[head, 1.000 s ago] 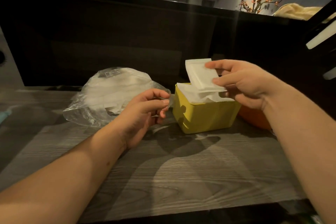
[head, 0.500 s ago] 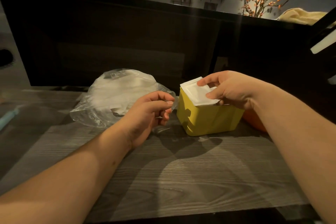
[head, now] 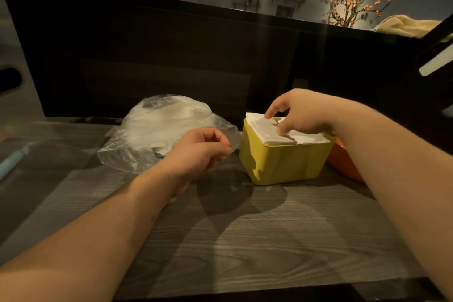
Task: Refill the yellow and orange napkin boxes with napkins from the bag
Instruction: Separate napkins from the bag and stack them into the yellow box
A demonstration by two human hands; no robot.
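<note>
White napkins (head: 274, 133) are being pressed into the yellow box (head: 282, 164) on the desk (head: 245, 240) by the spread fingers (head: 269, 114) of the right hand (head: 301, 115); they could be tipped askew by uneven pressure. Beside the bag (head: 157, 130) the left hand (head: 201, 152) is curled; its grip cannot be told.

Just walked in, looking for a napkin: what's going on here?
Someone is refilling napkin boxes. The right hand presses on the napkins stacked to the rim of the yellow box. The left hand is curled at the mouth of the bag; whether it grips the plastic is unclear. The orange box, mostly hidden, sits right of the yellow one.
</note>
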